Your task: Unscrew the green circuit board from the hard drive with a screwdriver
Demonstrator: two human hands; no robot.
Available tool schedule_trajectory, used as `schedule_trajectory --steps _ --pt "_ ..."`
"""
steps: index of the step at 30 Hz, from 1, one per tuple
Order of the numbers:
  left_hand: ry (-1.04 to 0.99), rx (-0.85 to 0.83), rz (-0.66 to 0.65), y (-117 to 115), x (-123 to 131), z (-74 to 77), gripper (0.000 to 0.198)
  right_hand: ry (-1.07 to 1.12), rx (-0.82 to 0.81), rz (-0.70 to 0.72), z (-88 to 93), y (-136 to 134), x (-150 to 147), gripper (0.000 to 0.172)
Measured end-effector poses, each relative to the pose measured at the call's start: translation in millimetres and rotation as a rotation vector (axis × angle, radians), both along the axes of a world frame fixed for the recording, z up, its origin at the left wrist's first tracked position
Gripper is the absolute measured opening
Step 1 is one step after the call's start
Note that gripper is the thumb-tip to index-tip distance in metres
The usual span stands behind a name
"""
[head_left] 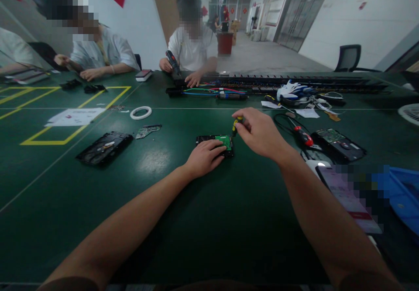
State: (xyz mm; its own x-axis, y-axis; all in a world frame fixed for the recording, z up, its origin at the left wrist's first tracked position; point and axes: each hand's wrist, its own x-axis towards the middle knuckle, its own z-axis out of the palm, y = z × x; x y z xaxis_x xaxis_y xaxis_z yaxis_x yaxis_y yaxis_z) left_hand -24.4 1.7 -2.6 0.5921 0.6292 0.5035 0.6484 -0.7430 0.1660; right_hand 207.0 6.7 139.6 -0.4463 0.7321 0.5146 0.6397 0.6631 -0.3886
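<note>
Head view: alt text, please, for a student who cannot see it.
A person's left hand rests on a black device with a green circuit board, while the right hand holds a yellow-and-black screwdriver at the device's far right corner. A black case lies to the left on the green table; across it, a co-worker holds a power tool.

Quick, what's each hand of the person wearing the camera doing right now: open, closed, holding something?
Left hand: open, resting on the green-and-black device.
Right hand: closed, holding the yellow-and-black screwdriver.
</note>
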Motion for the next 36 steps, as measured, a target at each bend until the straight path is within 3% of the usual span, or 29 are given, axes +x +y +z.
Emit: schedule_trajectory --steps 7,17,26,36 --pt "0.0 0.008 0.001 0.6 -0.8 -1.5 0.038 -0.018 0.007 0.058 0.7 3.4 1.3 0.014" --pt "-0.003 0.013 0.002 1.1 -1.0 -2.6 0.037 -0.059 -0.013 -0.003 1.1 0.9 1.1 0.03" --pt "-0.008 0.012 -0.005 0.8 -0.9 -1.6 0.037 -0.04 0.023 0.01 2.8 1.5 0.4 0.015" --pt "-0.006 0.005 0.002 -0.8 -0.4 0.5 0.036 -0.056 -0.019 0.01 3.5 -0.4 0.0 0.031"
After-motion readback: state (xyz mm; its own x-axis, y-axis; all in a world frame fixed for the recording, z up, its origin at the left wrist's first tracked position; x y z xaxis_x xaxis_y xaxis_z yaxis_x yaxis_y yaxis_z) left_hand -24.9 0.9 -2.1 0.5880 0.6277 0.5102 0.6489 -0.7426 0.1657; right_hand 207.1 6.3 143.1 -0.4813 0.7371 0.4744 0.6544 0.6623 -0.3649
